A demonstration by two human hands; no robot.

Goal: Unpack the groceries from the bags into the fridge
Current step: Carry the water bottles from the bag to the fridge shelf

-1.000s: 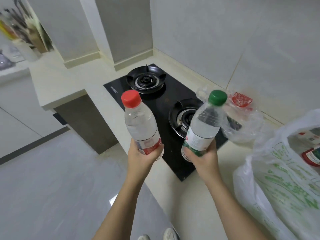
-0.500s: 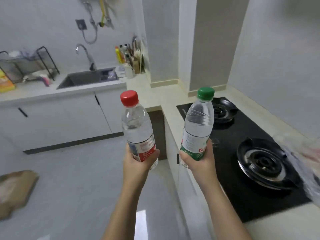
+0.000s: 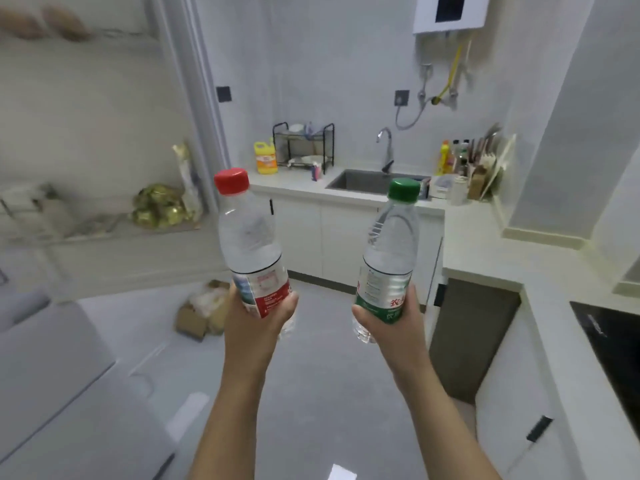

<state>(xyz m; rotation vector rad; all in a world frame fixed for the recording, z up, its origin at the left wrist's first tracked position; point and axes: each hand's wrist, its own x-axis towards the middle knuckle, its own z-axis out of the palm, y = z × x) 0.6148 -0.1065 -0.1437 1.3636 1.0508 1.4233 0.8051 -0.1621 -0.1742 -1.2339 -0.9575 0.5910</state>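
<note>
White kitchen, grey glossy floor, white wall cabinets and pale countertop along the far and right sides. At far left the open white fridge [image 3: 104, 133] is blurred; its shelf holds a bundle of gold-foil-wrapped items [image 3: 159, 206], otherwise contents cannot be made out. A brown cardboard box [image 3: 201, 315] lies on the floor below, partly hidden behind the left hand. On the far counter: a yellow plastic detergent jug [image 3: 266, 157], a black wire dish rack [image 3: 304, 145], a stainless steel sink [image 3: 375, 180] with chrome tap, and a cluster of bottles and utensils too small to identify. A white wall-mounted water heater [image 3: 448, 12] is cut off at the top edge. A black glass hob [image 3: 613, 344] is cut off at the right edge.

Left hand [image 3: 254, 322] is wrapped firmly around the lower body of a clear plastic water bottle with a red cap and red label [image 3: 251, 242], held upright, tilted slightly left, in front of the fridge's right edge. Right hand [image 3: 394, 327] is clasped around the base of a clear plastic water bottle with a green cap and green label [image 3: 389, 258], upright, tilted slightly right. The bottles are apart, both clear of every surface.
</note>
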